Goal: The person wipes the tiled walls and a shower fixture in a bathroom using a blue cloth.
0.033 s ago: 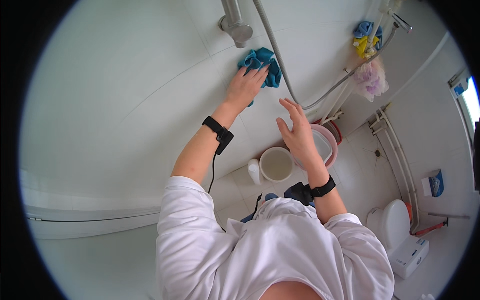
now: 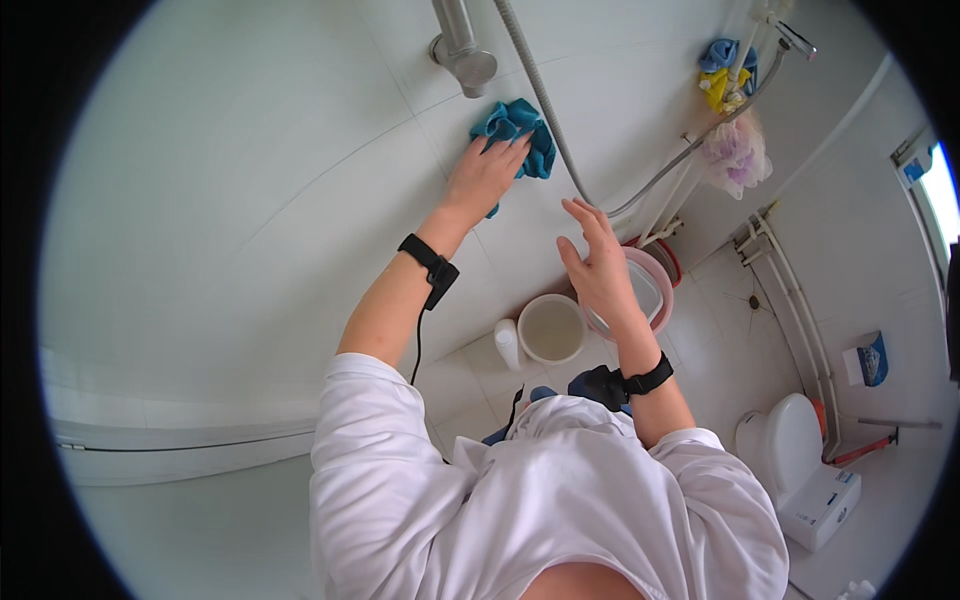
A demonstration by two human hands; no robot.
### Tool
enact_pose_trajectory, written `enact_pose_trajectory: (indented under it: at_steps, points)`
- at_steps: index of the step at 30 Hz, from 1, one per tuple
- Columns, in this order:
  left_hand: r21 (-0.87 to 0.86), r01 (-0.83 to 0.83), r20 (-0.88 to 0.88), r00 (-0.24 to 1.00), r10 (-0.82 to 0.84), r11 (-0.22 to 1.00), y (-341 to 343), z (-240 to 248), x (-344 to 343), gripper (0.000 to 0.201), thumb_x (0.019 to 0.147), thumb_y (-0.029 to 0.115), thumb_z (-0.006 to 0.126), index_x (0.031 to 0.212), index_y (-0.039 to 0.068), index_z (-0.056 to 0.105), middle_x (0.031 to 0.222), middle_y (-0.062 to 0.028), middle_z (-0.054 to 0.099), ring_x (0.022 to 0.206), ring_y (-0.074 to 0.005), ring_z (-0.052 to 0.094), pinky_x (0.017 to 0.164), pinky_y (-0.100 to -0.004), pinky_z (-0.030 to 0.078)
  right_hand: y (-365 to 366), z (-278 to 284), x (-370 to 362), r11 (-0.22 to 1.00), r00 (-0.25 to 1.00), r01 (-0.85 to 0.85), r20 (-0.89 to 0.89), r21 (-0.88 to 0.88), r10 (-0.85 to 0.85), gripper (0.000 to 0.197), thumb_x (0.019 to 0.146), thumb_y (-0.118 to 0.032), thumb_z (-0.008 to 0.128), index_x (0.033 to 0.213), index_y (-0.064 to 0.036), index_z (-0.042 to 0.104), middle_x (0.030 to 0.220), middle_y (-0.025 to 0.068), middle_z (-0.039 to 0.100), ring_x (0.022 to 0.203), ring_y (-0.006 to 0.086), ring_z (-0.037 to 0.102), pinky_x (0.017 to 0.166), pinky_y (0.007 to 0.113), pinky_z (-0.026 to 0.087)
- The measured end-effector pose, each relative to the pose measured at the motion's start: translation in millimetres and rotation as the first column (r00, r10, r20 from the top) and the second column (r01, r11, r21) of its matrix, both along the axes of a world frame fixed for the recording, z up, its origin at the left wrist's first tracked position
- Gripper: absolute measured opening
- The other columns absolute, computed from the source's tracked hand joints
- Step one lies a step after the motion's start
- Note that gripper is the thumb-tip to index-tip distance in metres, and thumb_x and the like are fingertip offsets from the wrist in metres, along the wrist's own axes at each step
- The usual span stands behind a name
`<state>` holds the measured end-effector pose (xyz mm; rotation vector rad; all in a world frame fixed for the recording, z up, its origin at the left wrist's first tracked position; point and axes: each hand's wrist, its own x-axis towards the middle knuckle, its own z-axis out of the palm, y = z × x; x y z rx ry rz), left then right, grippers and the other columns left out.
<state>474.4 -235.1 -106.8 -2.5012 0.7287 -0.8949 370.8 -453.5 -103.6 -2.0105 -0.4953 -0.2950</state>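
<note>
My left hand (image 2: pixel 485 178) reaches up to the white tiled wall (image 2: pixel 330 200) and presses a bunched teal cloth (image 2: pixel 540 152) against it, just below a metal tap fitting (image 2: pixel 470 68). Its fingers lie over the cloth, and folds stick out around them. A bit of teal also shows under the palm. My right hand (image 2: pixel 603 272) is held in the air to the right, holding nothing, with its fingers apart. Close by its fingertips in the picture runs the grey shower hose (image 2: pixel 558 135).
On the floor by the wall stand a white bottle (image 2: pixel 508 345), a pale bucket (image 2: pixel 553 329) and a pink basin (image 2: pixel 660 285). Blue and yellow cloths (image 2: pixel 715 88) and a bath puff (image 2: pixel 737 152) hang at the upper right. A toilet (image 2: pixel 790 445) and wall pipes (image 2: pixel 795 300) are at right.
My left hand and the cloth sit slightly further left in the picture. The tap fitting has shifted left too, so the view itself has moved a little. My right hand is almost unchanged.
</note>
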Motion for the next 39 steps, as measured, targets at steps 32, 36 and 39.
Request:
enact_pose_trajectory:
  at_steps: [32,36,39]
  points:
    - [-0.134,-0.093,0.033,0.995,0.098,0.987,115.8,-0.1,-104.2,0.049,0.087,0.006,0.054,0.135,0.016,0.054,0.147,0.0010,0.046,0.128,-0.0209,0.047,0.106,-0.0471,0.040,73.8,-11.9,-36.9,0.976,0.975,-0.219,-0.027,-0.016,0.219,0.044,0.089,-0.010,0.061,0.132,-0.0058,0.052,0.137,0.0218,0.049,0.125,0.0405,0.049,0.102,0.043,0.043]
    - [-0.234,-0.273,0.256,0.909,0.330,0.933,149.6,40.1,-136.8,0.060,0.076,0.010,0.069,0.134,0.019,0.056,0.149,0.0026,0.045,0.134,-0.0220,0.043,0.101,-0.0513,0.039,42.4,-14.1,-27.0,0.989,0.990,-0.142,0.002,0.030,0.142,0.044,0.089,-0.010,0.061,0.132,-0.0052,0.052,0.136,0.0223,0.050,0.125,0.0403,0.050,0.101,0.042,0.043]
    - [-0.453,-0.253,0.458,0.756,0.467,0.855,203.2,79.6,-163.6,0.062,0.077,0.021,0.065,0.138,0.013,0.053,0.153,-0.0107,0.039,0.139,-0.0392,0.034,0.102,-0.0550,0.034,28.5,-18.1,-20.7,0.997,0.998,-0.068,-0.003,0.022,0.068,0.044,0.089,-0.008,0.061,0.132,-0.0054,0.052,0.136,0.0220,0.051,0.124,0.0394,0.051,0.101,0.041,0.043]
